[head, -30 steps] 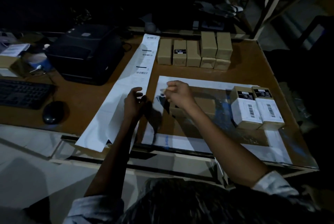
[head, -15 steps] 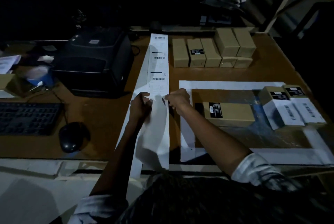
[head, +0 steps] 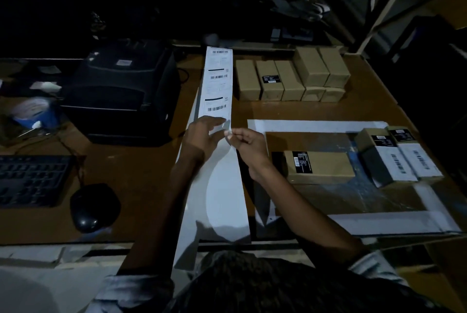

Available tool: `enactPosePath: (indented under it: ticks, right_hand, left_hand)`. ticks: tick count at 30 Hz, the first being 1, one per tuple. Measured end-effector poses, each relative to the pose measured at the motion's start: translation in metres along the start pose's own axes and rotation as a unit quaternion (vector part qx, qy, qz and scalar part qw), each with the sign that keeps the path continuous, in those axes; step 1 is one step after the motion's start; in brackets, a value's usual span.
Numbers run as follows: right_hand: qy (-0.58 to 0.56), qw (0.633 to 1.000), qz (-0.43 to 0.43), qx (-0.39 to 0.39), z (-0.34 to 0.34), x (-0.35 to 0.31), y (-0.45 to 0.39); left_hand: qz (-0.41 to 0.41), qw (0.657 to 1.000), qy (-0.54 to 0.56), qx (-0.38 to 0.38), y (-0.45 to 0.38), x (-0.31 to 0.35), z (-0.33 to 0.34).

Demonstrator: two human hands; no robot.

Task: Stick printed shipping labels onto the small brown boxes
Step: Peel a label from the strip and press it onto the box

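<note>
A long white strip of printed shipping labels [head: 217, 85] runs down the middle of the brown table. My left hand [head: 202, 137] lies on the strip with its fingers stretched across it. My right hand [head: 246, 142] pinches the corner of a label at the strip's right edge. A brown box [head: 319, 167] with a black sticker lies to the right of my right hand. Two boxes with white labels [head: 401, 158] stand further right. A group of plain brown boxes [head: 290, 77] sits at the back.
A black label printer [head: 121, 90] stands left of the strip. A keyboard [head: 30, 181] and a mouse [head: 93, 206] lie at the left. A white-bordered mat [head: 316, 126] covers the table's right part. Dark shelving fills the background.
Both hands shifted slightly up the strip. My left hand went from curled to fingers stretched over the strip; my right hand now pinches a label corner.
</note>
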State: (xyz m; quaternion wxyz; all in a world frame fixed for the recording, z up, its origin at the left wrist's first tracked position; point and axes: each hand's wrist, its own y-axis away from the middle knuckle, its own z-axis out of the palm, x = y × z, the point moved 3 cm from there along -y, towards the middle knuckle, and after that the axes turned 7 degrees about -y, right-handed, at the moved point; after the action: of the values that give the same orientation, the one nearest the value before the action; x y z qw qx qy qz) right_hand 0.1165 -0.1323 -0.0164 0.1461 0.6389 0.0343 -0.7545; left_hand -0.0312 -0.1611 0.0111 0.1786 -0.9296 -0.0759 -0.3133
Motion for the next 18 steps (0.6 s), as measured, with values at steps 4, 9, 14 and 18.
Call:
enactPosePath:
  ticks: [4,9,14,18]
  right_hand:
    - [0.065,0.994,-0.088,0.014,-0.001,-0.002,0.003]
    - [0.068,0.991,-0.118,-0.006,-0.002,-0.001,0.006]
    - [0.073,0.988,-0.129,-0.034,-0.001,0.0,0.002]
    - [0.079,0.988,-0.127,-0.037,0.0,0.004,-0.002]
  left_hand:
    - [0.027,1.0,-0.009,-0.011,-0.001,0.004,-0.001]
    - [0.05,0.999,0.009,-0.002,-0.003,0.008,-0.008]
    - [0.07,0.997,-0.006,-0.01,-0.004,0.007,-0.011]
    - [0.107,0.991,-0.07,-0.045,-0.006,0.011,-0.013]
